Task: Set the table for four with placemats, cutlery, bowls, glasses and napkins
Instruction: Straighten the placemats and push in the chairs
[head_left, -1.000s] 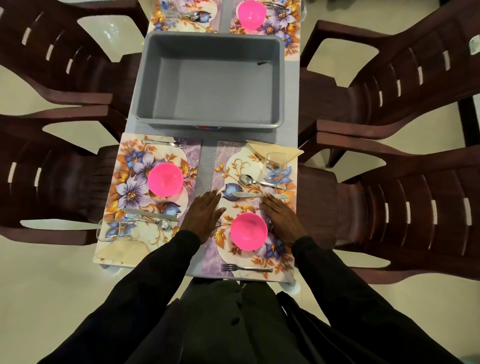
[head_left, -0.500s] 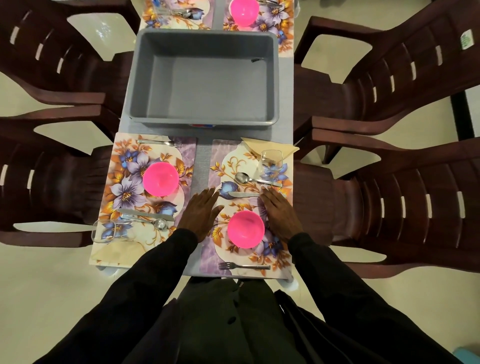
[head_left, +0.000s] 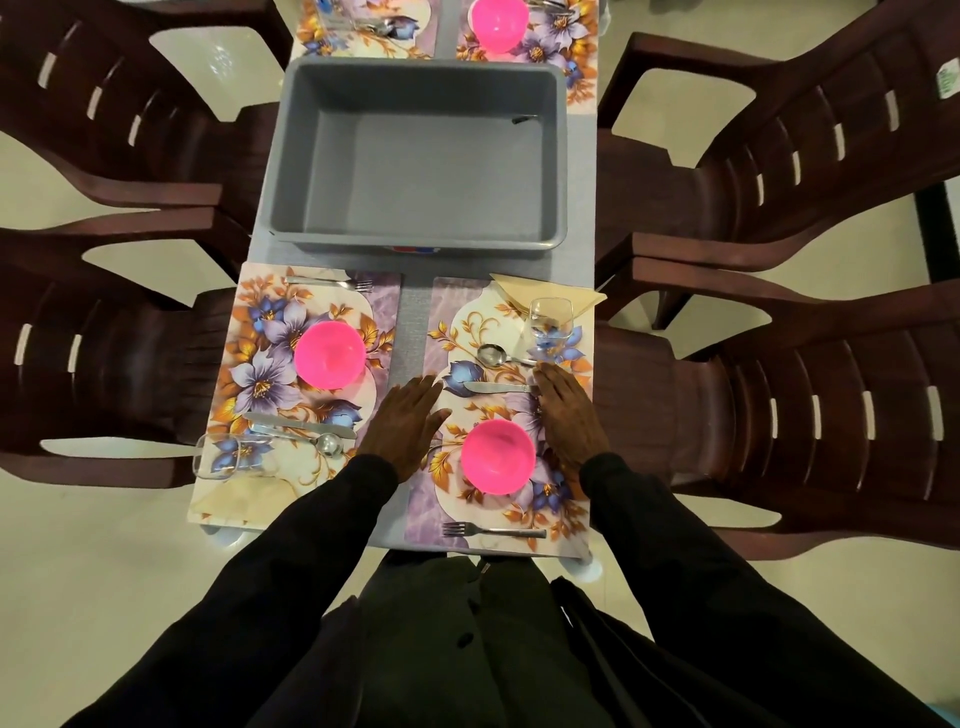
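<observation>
Placemat, near-right (head_left: 421, 519): glossy rectangular sheet, floral print on marbled purple, lying flat on the grey woven-look table (head_left: 413, 312) with its long axis running away from you.

On it:
- pink bowl (head_left: 497, 457), round, smooth plastic, at the near centre.
- fork (head_left: 493, 530), metal, lies crosswise at the near edge with its tines to your left.
- knife (head_left: 498, 387) and spoon (head_left: 501, 356) lie crosswise beyond the bowl, with the blade tip and the spoon bowl to your left.
- clear glass (head_left: 550, 319) stands at the far right corner, beside a folded beige napkin (head_left: 530, 291).

Hands: your left hand (head_left: 408, 426) lies flat, palm down, fingers straight and close together, across the mat's left edge. Your right hand (head_left: 569, 415) lies flat the same way on the mat, right of the bowl, and covers the knife's handle end. Neither hand holds anything.

A grey plastic tub (head_left: 291, 156), rectangular with rounded corners, sits mid-table beyond the mat.
</observation>
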